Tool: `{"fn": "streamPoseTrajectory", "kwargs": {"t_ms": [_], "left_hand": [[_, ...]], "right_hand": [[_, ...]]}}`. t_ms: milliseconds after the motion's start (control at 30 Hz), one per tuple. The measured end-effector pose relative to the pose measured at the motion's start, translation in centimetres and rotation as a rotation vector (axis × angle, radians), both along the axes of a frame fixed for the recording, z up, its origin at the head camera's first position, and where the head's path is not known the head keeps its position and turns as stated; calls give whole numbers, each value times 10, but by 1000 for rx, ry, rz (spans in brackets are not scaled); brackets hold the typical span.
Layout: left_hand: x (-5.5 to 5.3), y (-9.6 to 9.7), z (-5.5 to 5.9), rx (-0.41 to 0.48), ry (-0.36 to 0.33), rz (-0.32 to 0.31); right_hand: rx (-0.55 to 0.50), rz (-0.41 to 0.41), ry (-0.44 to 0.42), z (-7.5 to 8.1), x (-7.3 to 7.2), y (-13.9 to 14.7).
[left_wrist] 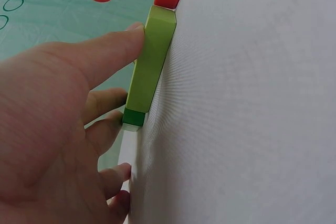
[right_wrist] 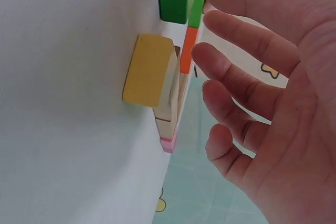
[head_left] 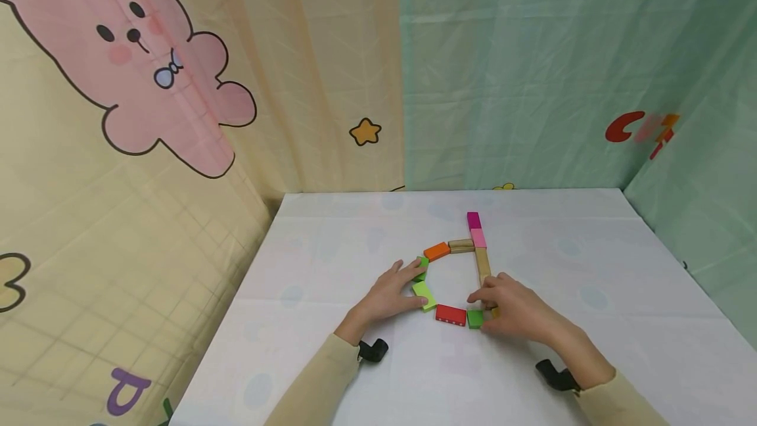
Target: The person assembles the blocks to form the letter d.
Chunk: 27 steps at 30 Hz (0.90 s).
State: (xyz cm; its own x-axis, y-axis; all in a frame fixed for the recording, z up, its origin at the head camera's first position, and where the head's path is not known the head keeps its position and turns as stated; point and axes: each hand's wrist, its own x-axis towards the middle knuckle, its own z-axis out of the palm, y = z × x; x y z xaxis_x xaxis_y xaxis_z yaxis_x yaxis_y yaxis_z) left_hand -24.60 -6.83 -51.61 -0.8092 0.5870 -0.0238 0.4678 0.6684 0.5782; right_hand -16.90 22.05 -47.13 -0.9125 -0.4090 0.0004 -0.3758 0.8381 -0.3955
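Small coloured blocks form a ring on the white table. My left hand (head_left: pixel 387 291) lies along its left side, thumb on a light green block (head_left: pixel 423 295) and fingertips at a darker green block (head_left: pixel 420 269). A red block (head_left: pixel 451 315) follows along the near side, then a green block (head_left: pixel 474 319). Over the near right corner is my right hand (head_left: pixel 523 307), its thumb tip right at that green block in the right wrist view and its other fingers loosely bent. A yellow block (right_wrist: pixel 147 72) stands beside these fingers, mostly hidden in the head view.
An orange block (head_left: pixel 437 251) and a tan wooden block (head_left: pixel 461 246) make the far side. Tan wood (head_left: pixel 482 261) runs up the right side to a pink block (head_left: pixel 478 237) and a magenta block (head_left: pixel 474 220). Printed curtains hang behind the white table (head_left: pixel 331 229).
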Motion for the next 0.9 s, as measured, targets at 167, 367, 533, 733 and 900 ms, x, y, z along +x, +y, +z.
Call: {"fn": "streamPoseTrajectory", "kwargs": {"t_ms": [167, 367, 533, 733, 900], "left_hand": [[0, 0, 0, 3, -1, -4], [0, 0, 0, 3, -2, -3], [1, 0, 1, 2, -8, 1], [1, 0, 0, 3, -14, 6], [1, 0, 0, 7, -14, 8]], "right_hand": [[-1, -25, 7, 1, 0, 5], [-9, -53, 20, 5, 4, 17], [-27, -88, 15, 7, 7, 29], [5, -136, 7, 4, 9, 39], [7, -128, 8, 0, 10, 45]]}}
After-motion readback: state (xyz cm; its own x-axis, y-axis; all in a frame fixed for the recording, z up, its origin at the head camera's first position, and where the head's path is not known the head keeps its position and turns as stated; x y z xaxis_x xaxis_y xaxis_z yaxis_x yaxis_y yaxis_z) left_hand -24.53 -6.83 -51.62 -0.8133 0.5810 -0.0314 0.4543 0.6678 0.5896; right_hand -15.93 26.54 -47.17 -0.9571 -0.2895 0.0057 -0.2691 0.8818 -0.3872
